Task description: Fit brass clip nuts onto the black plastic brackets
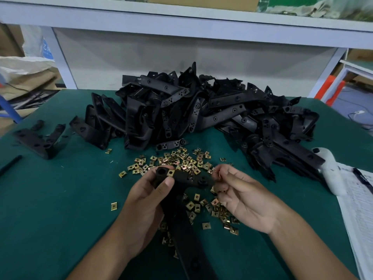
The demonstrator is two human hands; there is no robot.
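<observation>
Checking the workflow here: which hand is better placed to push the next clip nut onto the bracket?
The right hand: it pinches a clip nut beside the bracket, while the left hand is wrapped around the bracket, steadying it.

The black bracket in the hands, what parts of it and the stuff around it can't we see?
- Head view: bracket middle, covered by the left hand.
- Its lower end, cut off by the bottom edge.
- Clip nut in the right hand, edge-on and too small to make out.
- Paper sheet, print blurred, cut off at right.
- Lower brackets in the pile, buried.
</observation>
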